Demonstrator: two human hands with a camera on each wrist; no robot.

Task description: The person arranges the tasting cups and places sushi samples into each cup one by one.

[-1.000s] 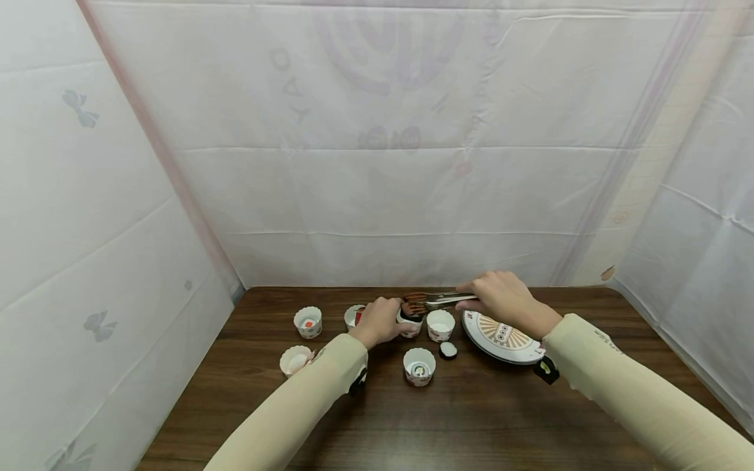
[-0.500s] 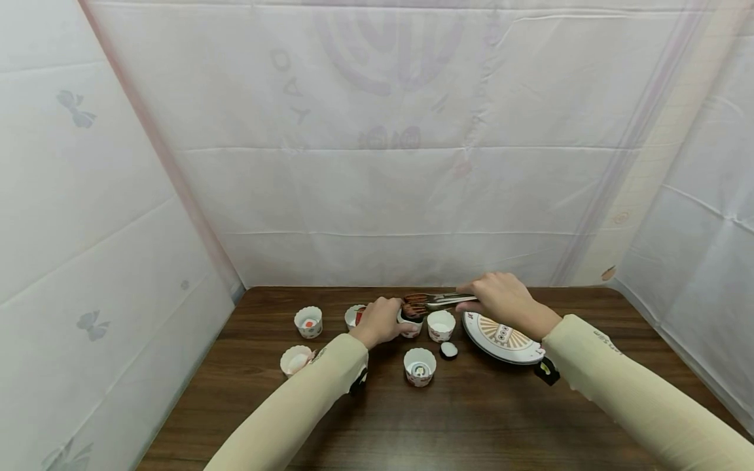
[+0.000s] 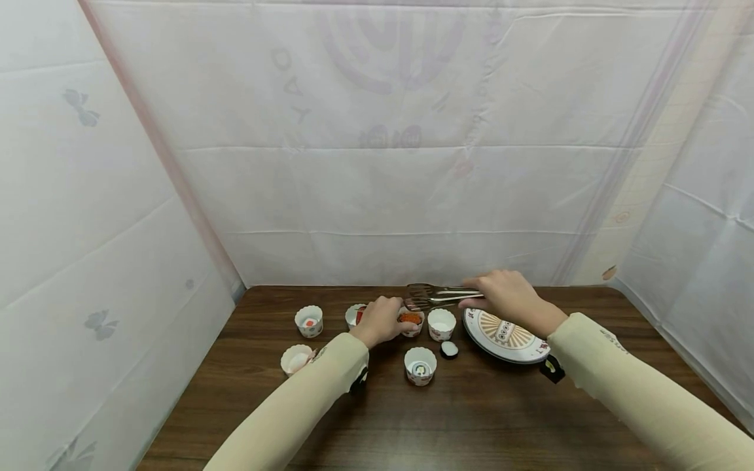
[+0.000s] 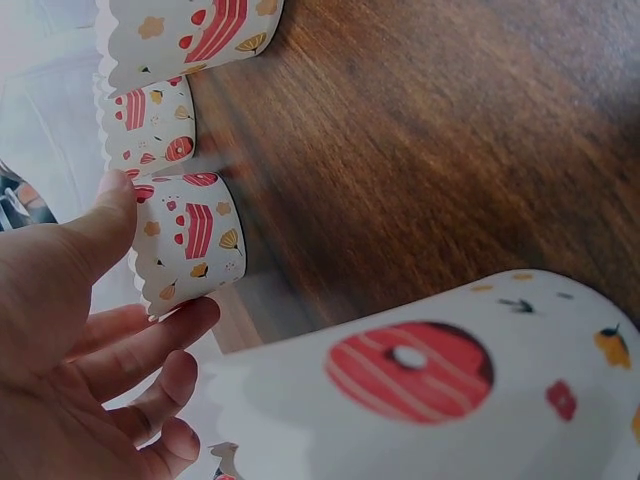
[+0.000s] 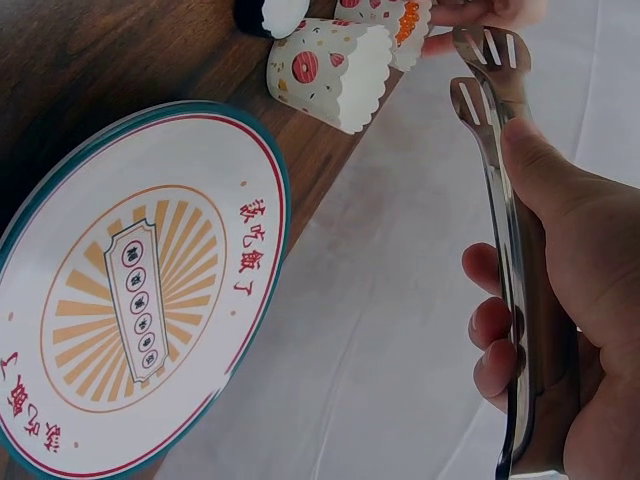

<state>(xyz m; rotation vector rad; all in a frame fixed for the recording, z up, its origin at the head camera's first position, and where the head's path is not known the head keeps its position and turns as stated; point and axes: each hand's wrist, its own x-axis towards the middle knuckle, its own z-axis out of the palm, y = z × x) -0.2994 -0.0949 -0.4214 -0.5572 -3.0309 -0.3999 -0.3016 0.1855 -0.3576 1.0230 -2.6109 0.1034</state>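
My left hand pinches the rim of a white paper baking cup printed with cakes, thumb on one side and fingertips on the other. An orange-topped sushi piece shows inside that cup. With my right hand I grip metal serving tongs, fingers curled round the arms. The slotted heads of the tongs are spread apart over the cup's far side, and nothing lies between them. Beside the held cup stands a second paper cup, and a white-topped, dark-sided sushi piece rests on the table in front of it.
A round white plate with a sunburst print lies under my right forearm. A nearer cup holds a small roll. Leftward are a cup with a white-and-orange piece, another cup and one with something red.
The tongs have opened, risen slightly and moved off the cup, letting go of the sushi piece. Its orange top now shows inside the cup. My left hand has stayed put.
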